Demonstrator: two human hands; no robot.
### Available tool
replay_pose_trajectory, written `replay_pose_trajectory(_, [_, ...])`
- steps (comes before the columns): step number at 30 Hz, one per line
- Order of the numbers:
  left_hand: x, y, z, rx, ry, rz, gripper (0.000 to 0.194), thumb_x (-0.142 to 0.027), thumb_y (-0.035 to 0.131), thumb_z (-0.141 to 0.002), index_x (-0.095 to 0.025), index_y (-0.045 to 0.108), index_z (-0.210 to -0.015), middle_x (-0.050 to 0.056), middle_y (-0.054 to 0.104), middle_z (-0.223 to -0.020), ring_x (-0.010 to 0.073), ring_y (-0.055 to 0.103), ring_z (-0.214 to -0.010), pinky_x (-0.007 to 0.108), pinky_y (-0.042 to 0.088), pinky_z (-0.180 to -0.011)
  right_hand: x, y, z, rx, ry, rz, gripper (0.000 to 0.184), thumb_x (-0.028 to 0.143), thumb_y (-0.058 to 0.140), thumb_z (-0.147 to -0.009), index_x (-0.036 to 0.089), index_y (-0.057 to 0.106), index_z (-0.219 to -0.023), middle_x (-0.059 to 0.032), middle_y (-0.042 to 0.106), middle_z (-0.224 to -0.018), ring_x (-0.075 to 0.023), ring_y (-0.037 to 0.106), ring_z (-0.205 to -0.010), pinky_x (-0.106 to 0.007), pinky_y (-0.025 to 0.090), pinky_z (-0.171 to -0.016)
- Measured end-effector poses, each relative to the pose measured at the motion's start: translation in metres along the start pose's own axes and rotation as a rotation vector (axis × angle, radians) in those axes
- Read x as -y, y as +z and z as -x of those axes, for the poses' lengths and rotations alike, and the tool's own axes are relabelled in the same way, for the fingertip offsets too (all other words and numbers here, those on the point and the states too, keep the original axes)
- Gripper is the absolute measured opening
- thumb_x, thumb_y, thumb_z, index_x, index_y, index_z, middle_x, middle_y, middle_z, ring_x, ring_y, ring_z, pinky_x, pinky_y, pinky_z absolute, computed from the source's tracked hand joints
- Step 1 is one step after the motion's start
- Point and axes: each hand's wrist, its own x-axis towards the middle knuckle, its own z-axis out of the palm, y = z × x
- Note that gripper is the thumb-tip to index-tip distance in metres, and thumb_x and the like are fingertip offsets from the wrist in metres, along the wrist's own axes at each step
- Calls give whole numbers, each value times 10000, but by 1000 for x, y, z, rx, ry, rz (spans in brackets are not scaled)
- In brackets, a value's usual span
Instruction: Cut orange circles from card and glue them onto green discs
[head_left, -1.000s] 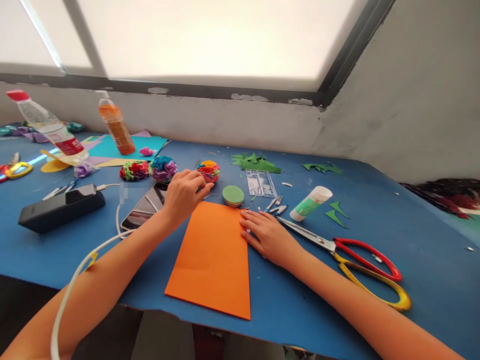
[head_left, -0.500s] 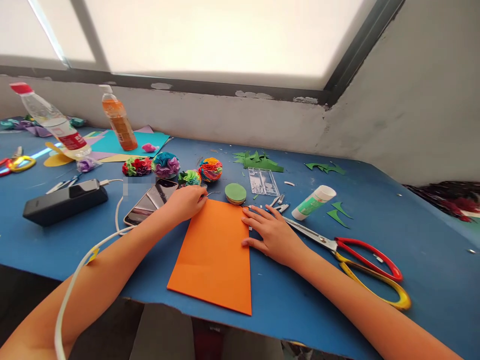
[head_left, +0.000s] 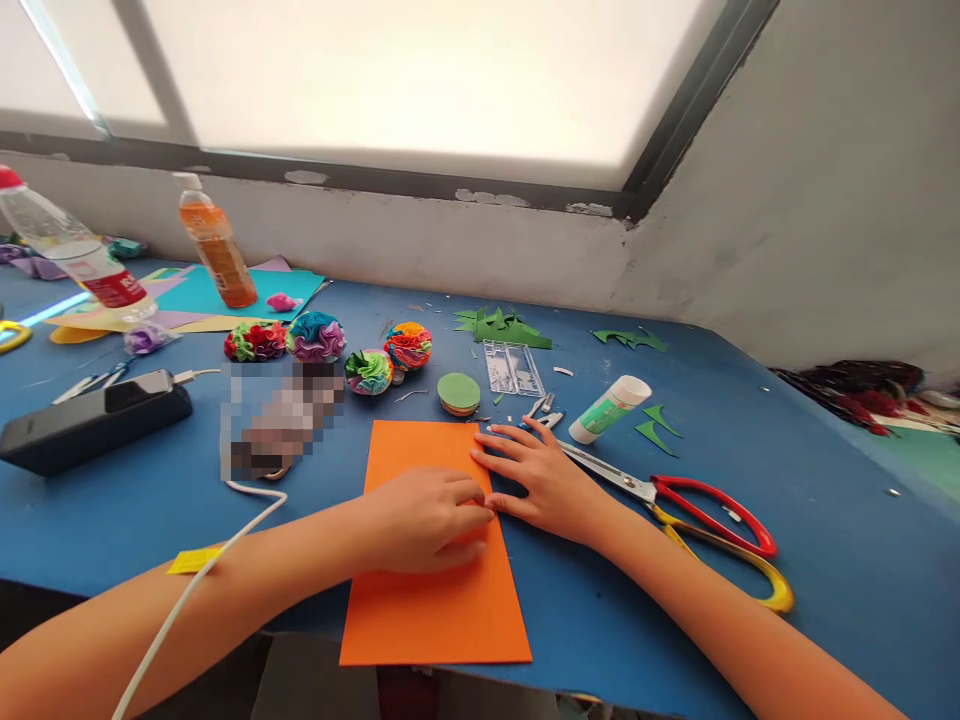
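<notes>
A sheet of orange paper (head_left: 435,620), which looks folded or stacked, lies flat near the table's front edge. Across its middle reaches my left hand (head_left: 431,520), fingers loosely bent and a little apart, tips near the paper's right edge and close to my right thumb; nothing shows in it. Flat on the upper right edge rests my right hand (head_left: 544,475), fingers spread. Just beyond the paper sits a round green piece (head_left: 458,393). Large scissors (head_left: 649,490) with red and yellow handles lie right of my right hand, beside a glue stick (head_left: 610,408).
Ruffled paper flowers (head_left: 369,371) stand beyond the paper. To the left are a black power bank (head_left: 94,420) with a white cable, a blurred-out phone-like object (head_left: 289,420) and two bottles, one orange (head_left: 217,245). Green paper scraps (head_left: 502,328) lie at the back.
My left hand has come from the paper's upper left corner down and right across its middle. The paper has turned slightly and sits lower in view. My right hand stays at its right edge.
</notes>
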Motion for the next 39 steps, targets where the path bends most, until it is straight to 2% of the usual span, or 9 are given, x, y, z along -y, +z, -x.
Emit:
replay_pose_trajectory(6, [-11,9,-3,16,26,-129,313,-301,388,-949,-146,610,-1108,103,676,-1064,221,625,-974,335,497,-780,1,-2,4,38,-35,27,395,249,341,-955,175,550,-1282,-74,549,-1338,-272,456,-1280,-583,273,-1062])
replay_pose_trajectory(11, [-26,19,-1,6,76,-106,421,-325,347,-957,-90,564,-1232,126,607,-1269,247,564,-1162,354,458,-909,3,9,1,-14,32,118,410,228,313,-963,151,515,-1311,-81,532,-1351,-270,467,-1269,-575,271,-1050])
replay_pose_trajectory(16, [-44,27,7,2,200,-26,505,-413,331,-958,-58,587,-1209,126,628,-1237,255,587,-1145,368,436,-957,10,16,-6,-76,82,180,397,250,317,-976,124,541,-1279,-88,564,-1318,-267,514,-1213,-558,235,-1060])
replay_pose_trajectory(20, [-51,29,9,-5,303,1,573,-519,400,-912,-52,610,-1168,110,654,-1201,263,608,-1105,355,477,-901,11,17,-8,-109,80,205,381,264,358,-970,118,557,-1260,-92,585,-1297,-258,540,-1175,-524,227,-1069])
replay_pose_trajectory(24, [-54,28,8,-76,366,-17,343,-263,407,-932,-84,647,-1102,57,690,-1148,200,647,-1027,315,501,-860,10,20,-7,-137,72,218,374,262,363,-966,124,567,-1248,-92,596,-1283,-261,557,-1147,-525,235,-1061])
replay_pose_trajectory(26, [-56,27,8,-115,423,-22,328,-162,370,-936,-85,660,-1068,47,701,-1125,172,658,-998,291,498,-860,10,21,-7,-146,71,216,381,265,352,-967,124,568,-1247,-91,599,-1279,-268,559,-1142,-535,241,-1056])
replay_pose_trajectory(31, [-57,24,8,-100,459,23,347,-138,329,-955,-94,666,-1023,38,707,-1110,160,660,-1000,270,503,-850,6,22,-9,-179,86,208,382,285,383,-952,104,579,-1225,-114,624,-1244,-295,562,-1134,-578,272,-1051])
replay_pose_trajectory(35, [-53,17,8,47,408,184,331,-196,363,-955,-107,587,-1182,36,662,-1204,161,610,-1113,253,496,-880,-10,19,-12,-308,73,159,342,204,371,-940,96,611,-1159,-159,630,-1220,-289,571,-1134,-561,365,-1025])
replay_pose_trajectory(39, [-50,9,9,118,353,310,302,-256,442,-922,-117,606,-1135,37,633,-1250,173,634,-1060,267,521,-826,-24,8,-9,-577,145,-57,274,141,408,-918,176,646,-1049,-119,644,-1157,-216,611,-1063,-394,525,-877])
